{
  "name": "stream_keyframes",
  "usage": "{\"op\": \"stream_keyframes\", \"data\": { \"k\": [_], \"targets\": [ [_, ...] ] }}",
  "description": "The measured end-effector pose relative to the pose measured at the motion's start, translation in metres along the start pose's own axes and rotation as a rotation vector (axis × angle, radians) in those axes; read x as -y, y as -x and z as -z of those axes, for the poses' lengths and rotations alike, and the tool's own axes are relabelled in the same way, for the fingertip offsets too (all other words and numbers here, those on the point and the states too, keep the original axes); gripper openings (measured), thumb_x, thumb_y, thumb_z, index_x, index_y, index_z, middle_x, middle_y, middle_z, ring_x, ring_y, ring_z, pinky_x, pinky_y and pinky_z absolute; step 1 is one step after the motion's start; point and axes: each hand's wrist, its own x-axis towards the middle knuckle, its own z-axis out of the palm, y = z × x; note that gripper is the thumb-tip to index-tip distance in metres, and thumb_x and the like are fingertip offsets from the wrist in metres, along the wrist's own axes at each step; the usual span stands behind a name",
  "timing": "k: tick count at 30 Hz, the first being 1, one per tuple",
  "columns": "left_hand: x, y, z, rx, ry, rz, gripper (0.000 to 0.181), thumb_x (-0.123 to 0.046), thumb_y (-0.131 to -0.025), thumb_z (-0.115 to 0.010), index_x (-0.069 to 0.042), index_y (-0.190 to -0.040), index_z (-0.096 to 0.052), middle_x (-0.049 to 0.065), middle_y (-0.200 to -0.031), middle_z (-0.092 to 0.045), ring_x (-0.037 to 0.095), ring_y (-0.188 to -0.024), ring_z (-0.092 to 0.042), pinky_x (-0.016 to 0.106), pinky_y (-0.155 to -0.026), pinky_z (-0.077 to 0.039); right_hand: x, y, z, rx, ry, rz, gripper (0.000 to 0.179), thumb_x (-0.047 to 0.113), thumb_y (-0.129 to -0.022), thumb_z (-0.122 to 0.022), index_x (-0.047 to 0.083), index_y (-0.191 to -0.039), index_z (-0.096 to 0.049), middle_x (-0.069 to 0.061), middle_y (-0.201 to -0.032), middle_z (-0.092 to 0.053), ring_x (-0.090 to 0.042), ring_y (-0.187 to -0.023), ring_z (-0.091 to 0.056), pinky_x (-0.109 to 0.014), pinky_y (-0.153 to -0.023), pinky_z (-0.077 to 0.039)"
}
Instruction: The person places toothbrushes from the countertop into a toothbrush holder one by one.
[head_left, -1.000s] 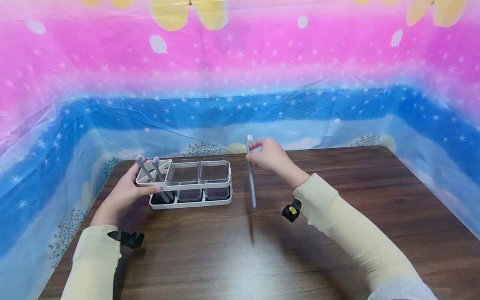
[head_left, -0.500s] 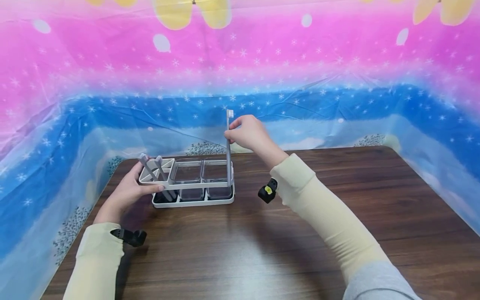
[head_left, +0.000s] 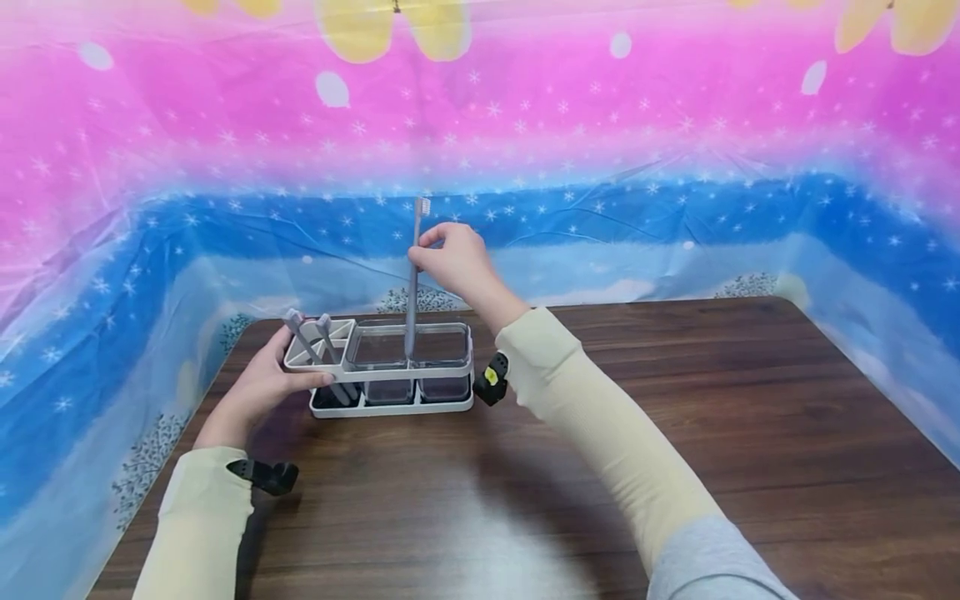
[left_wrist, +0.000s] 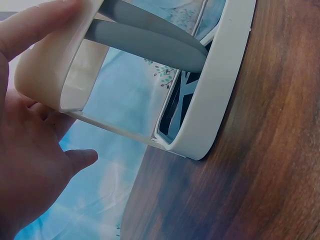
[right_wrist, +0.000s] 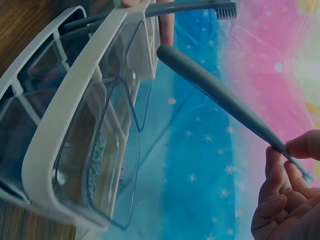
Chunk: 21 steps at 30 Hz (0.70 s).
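A white toothbrush holder (head_left: 405,374) with two clear cups (head_left: 441,343) stands near the table's back left. My left hand (head_left: 258,385) grips its left end, thumb along the front of the upper rim. Two grey toothbrushes (head_left: 303,336) lean in the divided left section, their handles (left_wrist: 150,45) reaching down to the base in the left wrist view. My right hand (head_left: 459,260) pinches another grey toothbrush (head_left: 412,292) near its head, bristles up. That brush hangs upright over the cups in the head view, its handle end (right_wrist: 172,55) close to the divided section in the right wrist view.
The brown wooden table (head_left: 600,467) extends to the right and front. A patterned pink and blue cloth (head_left: 570,158) hangs close behind its back edge. Each wrist carries a black camera, the right one (head_left: 491,380) close to the holder's right end.
My right hand has carried its toothbrush left and up, from beside the holder to over the cups. My left hand keeps its grip on the holder.
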Motion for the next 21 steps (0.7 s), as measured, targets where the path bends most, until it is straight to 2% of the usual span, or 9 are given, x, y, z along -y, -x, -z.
{"op": "stream_keyframes", "data": {
  "k": [9, 16, 21],
  "targets": [
    [0.001, -0.001, 0.000, -0.001, 0.008, 0.003, 0.107, -0.012, -0.079, -0.079, -0.014, -0.156, -0.005, 0.026, -0.151, -0.030, 0.042, -0.137, -0.027, 0.064, -0.108, -0.021, 0.006, -0.003, -0.021, -0.058, -0.066, 0.102, 0.017, 0.022, -0.091, -0.063, 0.010, -0.102, -0.065, -0.002, -0.097, -0.069, -0.015, -0.085, -0.061, -0.027, -0.066, -0.047],
    [0.002, -0.001, 0.002, -0.004, 0.010, 0.003, 0.107, -0.013, -0.079, -0.079, -0.015, -0.156, -0.006, 0.025, -0.151, -0.030, 0.042, -0.137, -0.028, 0.064, -0.107, -0.022, 0.008, 0.001, -0.041, -0.048, -0.155, 0.202, 0.018, 0.024, -0.093, -0.062, 0.011, -0.106, -0.064, -0.002, -0.095, -0.071, -0.014, -0.079, -0.062, -0.026, -0.061, -0.047],
    [0.001, -0.001, 0.001, 0.010, 0.033, -0.027, 0.101, -0.013, -0.080, -0.079, -0.013, -0.156, -0.012, 0.023, -0.149, -0.035, 0.039, -0.134, -0.034, 0.061, -0.107, -0.026, 0.009, 0.004, -0.059, -0.034, -0.187, 0.263, 0.017, 0.022, -0.094, -0.062, 0.010, -0.106, -0.065, -0.003, -0.093, -0.073, -0.012, -0.079, -0.064, -0.025, -0.062, -0.047]
  ]
}}
